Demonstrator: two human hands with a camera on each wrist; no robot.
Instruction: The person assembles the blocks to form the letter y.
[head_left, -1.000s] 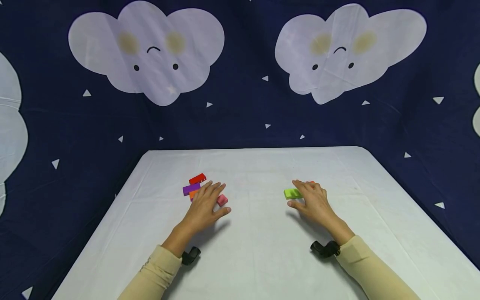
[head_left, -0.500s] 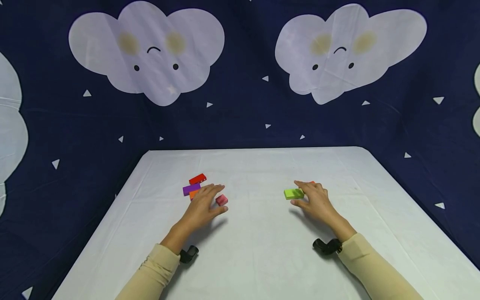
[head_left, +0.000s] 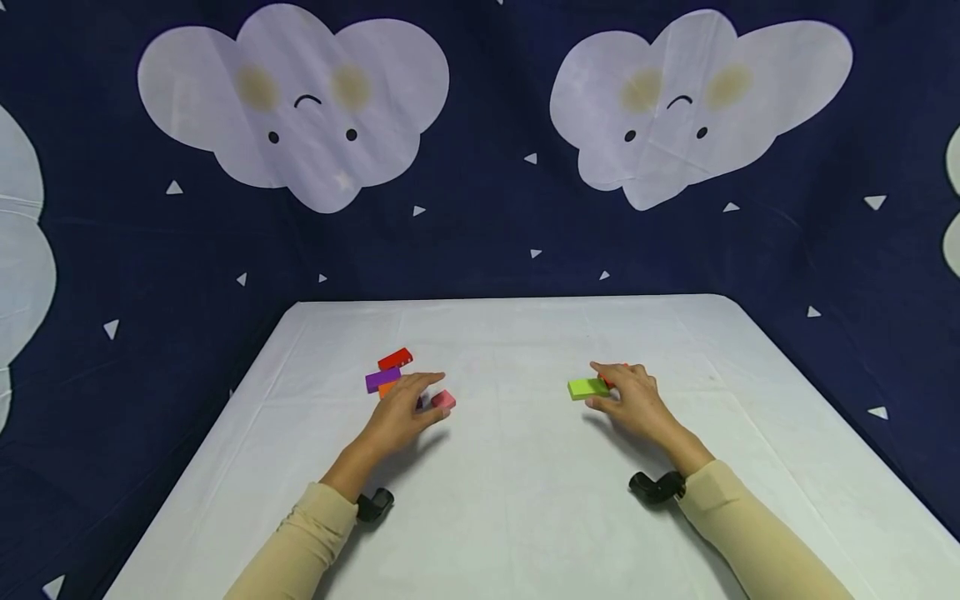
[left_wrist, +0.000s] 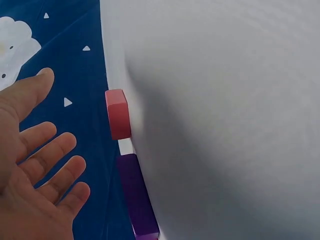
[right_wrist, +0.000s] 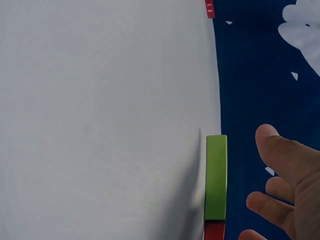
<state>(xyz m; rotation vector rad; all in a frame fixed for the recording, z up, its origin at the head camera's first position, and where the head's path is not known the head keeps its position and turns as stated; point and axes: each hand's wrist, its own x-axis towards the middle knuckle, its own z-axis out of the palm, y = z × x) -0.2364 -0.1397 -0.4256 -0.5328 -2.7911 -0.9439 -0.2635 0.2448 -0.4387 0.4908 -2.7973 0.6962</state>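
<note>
My left hand [head_left: 401, 417] hovers over the left cluster of blocks, fingers loosely bent and holding nothing. Between its thumb and forefinger in the head view shows a pink block [head_left: 444, 399]. The left wrist view has that pink block [left_wrist: 118, 115] in line with a purple block [left_wrist: 137, 197], both apart from the fingers. On the other side, my right hand [head_left: 633, 404] hangs beside a lime green block [head_left: 587, 389], thumb and forefinger spread. A red block [right_wrist: 215, 231] lies against the green block's end in the right wrist view; my hand partly hides it in the head view.
Left of my left hand lie a red block [head_left: 395, 358] with white marks, a purple block [head_left: 383, 380] and a partly hidden orange block [head_left: 387, 389]. All rest on a white-covered table [head_left: 510, 483]. A dark blue cloth [head_left: 480, 233] with clouds hangs behind.
My left hand has shifted slightly left, its thumb and fingers drawing closer around the pink block. My right hand has moved a little right, its thumb and forefinger narrowing; more red shows behind it.
</note>
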